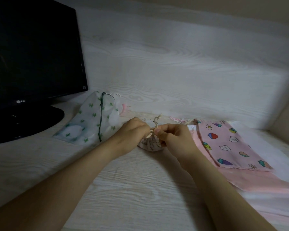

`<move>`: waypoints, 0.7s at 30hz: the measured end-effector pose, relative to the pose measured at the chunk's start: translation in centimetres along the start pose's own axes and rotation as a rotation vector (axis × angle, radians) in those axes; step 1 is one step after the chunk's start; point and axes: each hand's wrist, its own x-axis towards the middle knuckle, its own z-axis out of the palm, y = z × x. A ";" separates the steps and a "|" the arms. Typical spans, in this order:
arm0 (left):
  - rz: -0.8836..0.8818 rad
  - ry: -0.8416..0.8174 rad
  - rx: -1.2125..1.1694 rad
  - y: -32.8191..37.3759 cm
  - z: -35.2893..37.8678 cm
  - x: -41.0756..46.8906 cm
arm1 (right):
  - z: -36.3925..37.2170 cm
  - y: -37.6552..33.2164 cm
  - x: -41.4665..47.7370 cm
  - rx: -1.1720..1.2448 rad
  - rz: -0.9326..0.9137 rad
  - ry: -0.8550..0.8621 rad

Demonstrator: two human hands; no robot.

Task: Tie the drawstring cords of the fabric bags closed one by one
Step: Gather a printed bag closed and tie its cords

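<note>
A small pale printed fabric bag (150, 144) sits gathered at the middle of the desk. Its beige drawstring cord (157, 121) sticks up between my hands. My left hand (132, 132) pinches the cord from the left at the bag's neck. From the right, my right hand (173, 135) pinches the cord with thumb and forefinger. A translucent bag with green cactus print and a dark green cord (92, 120) lies to the left. A pink bag with fruit and rabbit print (230, 144) lies flat to the right.
A black monitor (32, 55) on its round stand (32, 119) fills the left. A white wood-grain wall panel (173, 64) backs the desk (140, 189). Plain pink fabric (265, 184) lies under the printed bag at the right edge.
</note>
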 end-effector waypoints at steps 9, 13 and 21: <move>0.056 0.210 -0.152 -0.6 0.1 0.4 | 0.2 0.0 -0.1 -0.107 -0.076 0.051; 0.054 0.133 -0.315 -0.1 0.2 0.0 | -0.2 -0.1 -0.2 -0.170 -0.091 0.056; -0.073 0.010 -0.241 -0.2 0.2 0.1 | 0.0 -0.5 -0.5 -0.205 -0.139 0.034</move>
